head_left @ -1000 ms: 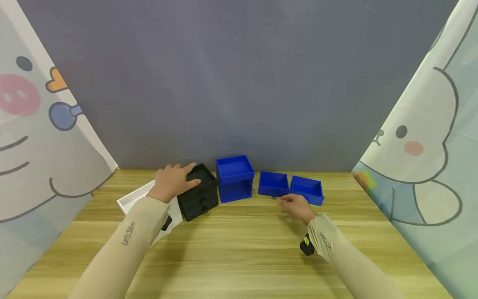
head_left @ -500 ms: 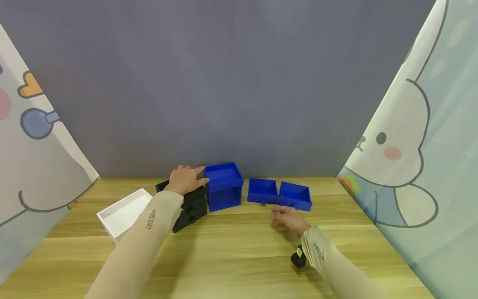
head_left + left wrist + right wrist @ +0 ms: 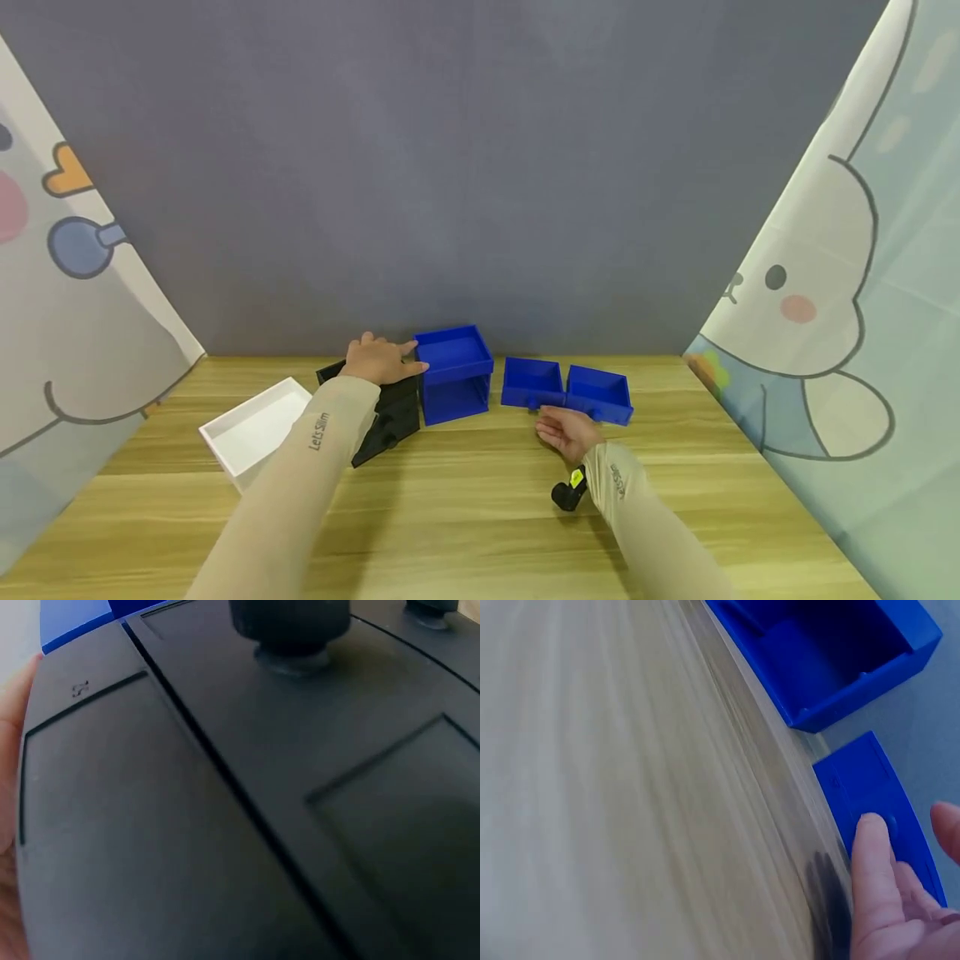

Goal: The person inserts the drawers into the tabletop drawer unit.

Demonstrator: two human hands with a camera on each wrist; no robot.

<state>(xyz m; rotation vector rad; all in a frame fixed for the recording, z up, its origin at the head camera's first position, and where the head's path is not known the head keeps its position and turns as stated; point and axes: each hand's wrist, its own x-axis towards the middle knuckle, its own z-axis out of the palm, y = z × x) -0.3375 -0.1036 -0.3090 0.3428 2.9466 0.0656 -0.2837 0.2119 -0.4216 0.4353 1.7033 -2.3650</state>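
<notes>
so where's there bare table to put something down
The widest bare patch of wood-grain table lies between the left sleeve and right sleeve, before the blue cabinet. Others: from the right blue drawer to the right cartoon-print cloth, and left of the white tray. Crowded: black drawer cabinet close beside the blue cabinet; left blue drawer close beside the right.

A screened-off tabletop workspace: wood-grain table (image 3: 465, 525), grey backdrop (image 3: 465, 175), cartoon-print sheets (image 3: 806, 367) either side.
</notes>
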